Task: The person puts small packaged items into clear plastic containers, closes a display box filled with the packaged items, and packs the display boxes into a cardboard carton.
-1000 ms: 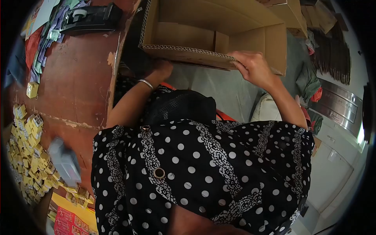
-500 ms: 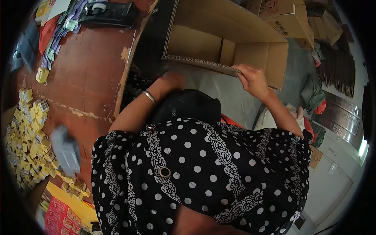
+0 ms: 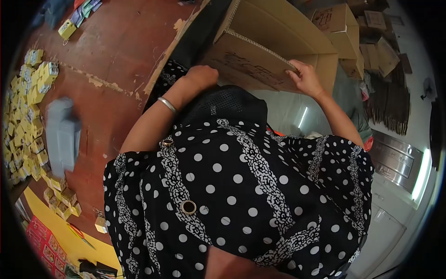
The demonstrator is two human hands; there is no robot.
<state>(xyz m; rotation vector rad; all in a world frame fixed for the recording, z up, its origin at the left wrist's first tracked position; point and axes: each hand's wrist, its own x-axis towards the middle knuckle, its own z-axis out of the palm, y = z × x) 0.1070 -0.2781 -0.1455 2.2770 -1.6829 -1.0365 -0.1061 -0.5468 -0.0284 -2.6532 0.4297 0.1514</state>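
Note:
An open cardboard box (image 3: pixel 260 65) is tilted in front of me, its inside and one printed outer side showing. My right hand (image 3: pixel 306 79) pinches the top edge of its near wall, close to the right corner. Beside the box's lower left side is my left hand (image 3: pixel 200 78), with a silver bangle on the wrist. Its fingers are curled and partly hidden, and I cannot tell whether they touch the box. A black mesh item (image 3: pixel 227 106) lies at my lap just below the left hand.
A red-brown table (image 3: pixel 107 51) stands on the left, with a heap of small yellow boxes (image 3: pixel 28 121), grey plastic pieces (image 3: pixel 62 135) and scissors (image 3: pixel 81 235). Other cartons (image 3: pixel 341 32) and stacked flat cardboard (image 3: pixel 390 102) are at the upper right.
The box has tipped so its printed outer side now shows. My left hand has come up beside it, while my right hand still holds the edge. The view has turned.

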